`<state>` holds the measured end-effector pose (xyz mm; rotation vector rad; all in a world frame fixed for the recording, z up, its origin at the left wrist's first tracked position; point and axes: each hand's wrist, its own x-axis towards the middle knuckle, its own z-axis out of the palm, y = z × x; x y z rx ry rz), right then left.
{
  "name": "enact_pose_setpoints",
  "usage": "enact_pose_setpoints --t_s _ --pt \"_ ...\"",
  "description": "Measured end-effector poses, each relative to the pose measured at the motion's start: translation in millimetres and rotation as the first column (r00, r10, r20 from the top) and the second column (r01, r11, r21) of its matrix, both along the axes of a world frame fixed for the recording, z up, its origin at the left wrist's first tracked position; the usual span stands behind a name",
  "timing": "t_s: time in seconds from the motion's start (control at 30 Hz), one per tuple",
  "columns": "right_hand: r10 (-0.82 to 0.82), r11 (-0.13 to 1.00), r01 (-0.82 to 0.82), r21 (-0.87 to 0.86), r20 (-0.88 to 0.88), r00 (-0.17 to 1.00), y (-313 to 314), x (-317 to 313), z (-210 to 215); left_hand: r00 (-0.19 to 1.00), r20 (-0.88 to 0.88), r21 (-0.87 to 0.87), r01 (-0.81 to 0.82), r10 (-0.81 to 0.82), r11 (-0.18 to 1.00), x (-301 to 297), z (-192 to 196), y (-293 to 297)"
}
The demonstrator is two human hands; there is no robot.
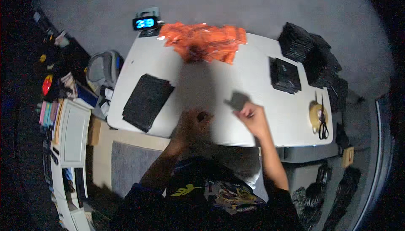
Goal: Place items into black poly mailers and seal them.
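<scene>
Head view is showing work seemingly under way, though the separate piles are not revealing which pieces are done and which are left. Nearest, the left hand and right hand are hovering apart over the near part of the white table, fingers curling inward; shade and blur are hiding whether either is grasping anything, so I cannot tell. Scissors are resting well to the right. A black stack is lying flat beyond the left fingers, near but apart; a smaller black pile is sitting farther right. Orange packets are bunching along the far edge.
</scene>
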<state>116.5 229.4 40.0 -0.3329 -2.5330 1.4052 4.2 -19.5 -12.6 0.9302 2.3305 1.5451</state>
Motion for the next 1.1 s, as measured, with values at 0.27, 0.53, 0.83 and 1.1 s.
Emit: enact_pose_setpoints --t_s 0.27,0.53,0.83,1.1 --pt "0.32 0.939 -0.33 -0.095 -0.111 0.941 -156.4 -100.9 -41.8 0.824 -0.463 -0.115 -0.421 0.326 0.9 -16.3 22.6 -128.5" --pt "0.323 0.939 -0.317 0.137 -0.021 0.946 -199.3 -153.1 -55.7 0.719 -0.563 -0.163 -0.58 0.408 0.798 -52.1 18.2 -146.1" --pt "0.276 0.913 -0.27 0.306 0.024 0.961 -204.7 -152.7 -41.4 0.788 -0.38 -0.079 -0.549 0.484 0.832 -60.0 19.1 -149.9" --pt "0.274 0.803 -0.3 -0.515 -0.128 0.953 -196.1 -149.6 -4.4 0.724 -0.546 0.061 -0.467 0.421 0.882 -28.2 48.2 -111.0"
